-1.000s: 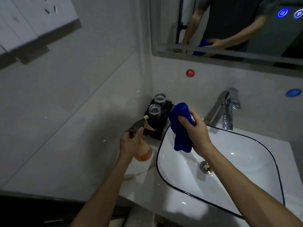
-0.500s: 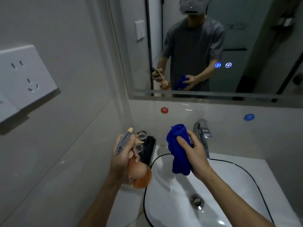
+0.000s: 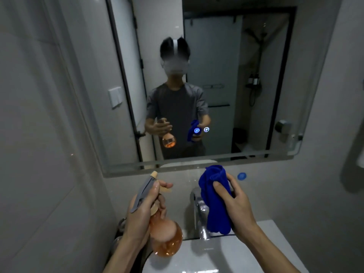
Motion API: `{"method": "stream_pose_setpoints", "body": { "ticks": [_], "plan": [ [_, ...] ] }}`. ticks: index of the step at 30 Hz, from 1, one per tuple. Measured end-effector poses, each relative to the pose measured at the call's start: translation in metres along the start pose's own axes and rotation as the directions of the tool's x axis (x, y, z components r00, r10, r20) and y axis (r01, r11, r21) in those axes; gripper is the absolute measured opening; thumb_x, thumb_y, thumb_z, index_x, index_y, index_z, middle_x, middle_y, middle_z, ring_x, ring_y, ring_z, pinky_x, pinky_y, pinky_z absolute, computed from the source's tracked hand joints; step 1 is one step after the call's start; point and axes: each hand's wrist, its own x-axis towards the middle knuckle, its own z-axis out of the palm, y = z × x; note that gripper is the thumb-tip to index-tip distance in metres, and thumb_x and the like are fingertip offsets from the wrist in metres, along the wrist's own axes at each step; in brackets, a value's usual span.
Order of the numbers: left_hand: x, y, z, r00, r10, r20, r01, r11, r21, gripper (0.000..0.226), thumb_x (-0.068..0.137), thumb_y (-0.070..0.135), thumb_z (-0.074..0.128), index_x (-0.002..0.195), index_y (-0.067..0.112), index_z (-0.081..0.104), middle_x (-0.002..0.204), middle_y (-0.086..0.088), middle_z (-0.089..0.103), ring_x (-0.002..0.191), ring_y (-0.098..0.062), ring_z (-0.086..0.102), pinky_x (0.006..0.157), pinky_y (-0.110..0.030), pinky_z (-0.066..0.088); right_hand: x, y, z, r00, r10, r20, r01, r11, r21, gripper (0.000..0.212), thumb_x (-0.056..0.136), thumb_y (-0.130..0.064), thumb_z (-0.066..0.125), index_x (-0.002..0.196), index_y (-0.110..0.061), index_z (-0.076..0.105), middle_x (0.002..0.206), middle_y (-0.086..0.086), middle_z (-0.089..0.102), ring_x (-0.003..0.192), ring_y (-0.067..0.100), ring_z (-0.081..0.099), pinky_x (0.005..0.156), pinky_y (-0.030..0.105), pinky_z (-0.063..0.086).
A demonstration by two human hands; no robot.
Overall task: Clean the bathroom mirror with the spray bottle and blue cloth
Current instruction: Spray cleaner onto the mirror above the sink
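Note:
The wide bathroom mirror (image 3: 226, 56) fills the upper view and reflects a person holding both items. My left hand (image 3: 142, 211) grips the neck and trigger of the spray bottle (image 3: 167, 241), a round clear flask of orange liquid, with its nozzle pointing up toward the glass. My right hand (image 3: 238, 209) holds the bunched blue cloth (image 3: 214, 196) upright, just below the mirror's bottom edge. Both hands hover above the sink, a short way from the glass.
A chrome faucet (image 3: 199, 211) stands between my hands, partly hidden by the cloth, over the white basin (image 3: 216, 257). Two lit blue touch buttons (image 3: 201, 130) glow on the mirror. A blue sticker (image 3: 241, 175) marks the wall. A tiled wall closes the left side.
My view has tilted up from the sink to the mirror. Both hands rose with the bottle and cloth toward the glass, and the bottle's nozzle now points at it.

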Motion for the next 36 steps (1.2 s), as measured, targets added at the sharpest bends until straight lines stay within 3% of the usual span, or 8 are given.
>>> {"method": "stream_pose_setpoints", "body": {
  "ticks": [3, 6, 11, 18, 21, 25, 30, 36],
  "plan": [
    [0.015, 0.011, 0.033, 0.998, 0.045, 0.041, -0.045, 0.999, 0.007, 0.056, 0.075, 0.058, 0.074, 0.101, 0.008, 0.075, 0.077, -0.015, 0.064, 0.060, -0.014, 0.056, 0.054, -0.027, 0.048, 0.016, -0.029, -0.026, 0.997, -0.071, -0.020, 0.071, 0.997, 0.001, 0.044, 0.081, -0.035, 0.067, 0.124, -0.035, 0.056, 0.097, -0.008, 0.073, 0.079, 0.018, 0.072, 0.063, 0.029, 0.056],
    [0.032, 0.026, 0.073, 0.992, 0.127, 0.025, -0.128, 0.987, 0.093, 0.028, 0.087, 0.042, 0.066, 0.090, 0.018, 0.079, 0.103, -0.009, 0.077, 0.089, -0.023, 0.069, 0.075, -0.032, 0.051, 0.035, -0.060, -0.056, 0.990, -0.138, -0.030, 0.138, 0.990, 0.006, 0.039, 0.083, -0.033, 0.067, 0.121, -0.039, 0.056, 0.099, -0.010, 0.072, 0.080, 0.015, 0.072, 0.061, 0.025, 0.056],
    [0.061, 0.057, 0.142, 0.970, 0.239, 0.045, -0.243, 0.951, 0.192, 0.044, 0.074, 0.058, 0.065, 0.094, 0.022, 0.080, 0.106, -0.003, 0.078, 0.104, -0.022, 0.071, 0.094, -0.040, 0.050, 0.072, -0.115, -0.103, 0.975, -0.223, -0.009, 0.223, 0.975, 0.003, 0.034, 0.084, -0.034, 0.068, 0.116, -0.043, 0.058, 0.098, -0.014, 0.072, 0.083, 0.016, 0.072, 0.064, 0.028, 0.057],
    [0.104, 0.102, 0.227, 0.944, 0.329, -0.005, -0.327, 0.940, 0.097, 0.036, 0.082, 0.047, 0.071, 0.090, 0.013, 0.078, 0.099, -0.017, 0.077, 0.093, -0.031, 0.074, 0.086, -0.045, 0.058, 0.126, -0.193, -0.155, 0.920, -0.390, 0.051, 0.391, 0.920, -0.021, 0.040, 0.079, -0.038, 0.066, 0.118, -0.043, 0.056, 0.098, -0.016, 0.071, 0.082, 0.013, 0.071, 0.063, 0.026, 0.056],
    [0.121, 0.128, 0.257, 0.921, 0.387, 0.044, -0.389, 0.916, 0.100, 0.027, 0.088, 0.035, 0.062, 0.081, 0.014, 0.078, 0.093, -0.018, 0.077, 0.090, -0.030, 0.074, 0.088, -0.049, 0.055, 0.152, -0.223, -0.169, 0.888, -0.457, 0.049, 0.459, 0.888, -0.027, 0.041, 0.083, -0.034, 0.067, 0.122, -0.041, 0.056, 0.101, -0.015, 0.070, 0.085, 0.015, 0.071, 0.066, 0.031, 0.058],
    [0.150, 0.168, 0.295, 0.894, 0.437, 0.102, -0.447, 0.886, 0.119, 0.032, 0.087, 0.032, 0.060, 0.091, 0.004, 0.072, 0.093, -0.016, 0.077, 0.092, -0.030, 0.073, 0.087, -0.043, 0.055, 0.185, -0.267, -0.182, 0.832, -0.555, 0.020, 0.555, 0.831, -0.039, 0.040, 0.091, -0.027, 0.065, 0.129, -0.034, 0.054, 0.110, -0.007, 0.069, 0.087, 0.012, 0.071, 0.063, 0.026, 0.058],
    [0.190, 0.218, 0.329, 0.873, 0.462, 0.155, -0.480, 0.870, 0.111, 0.025, 0.095, 0.030, 0.060, 0.089, 0.008, 0.070, 0.087, -0.011, 0.076, 0.087, -0.023, 0.074, 0.081, -0.040, 0.060, 0.225, -0.320, -0.188, 0.760, -0.649, -0.033, 0.645, 0.760, -0.076, 0.045, 0.091, -0.033, 0.067, 0.133, -0.033, 0.051, 0.121, 0.001, 0.065, 0.102, 0.026, 0.069, 0.083, 0.049, 0.060],
    [0.226, 0.260, 0.364, 0.858, 0.488, 0.163, -0.508, 0.854, 0.118, 0.029, 0.095, 0.037, 0.061, 0.087, 0.011, 0.067, 0.076, -0.005, 0.075, 0.072, -0.017, 0.075, 0.070, -0.034, 0.062, 0.258, -0.368, -0.192, 0.707, -0.700, -0.105, 0.687, 0.714, -0.134, 0.044, 0.092, -0.036, 0.066, 0.132, -0.035, 0.049, 0.121, 0.001, 0.064, 0.100, 0.028, 0.069, 0.080, 0.052, 0.060]
  ]
}}
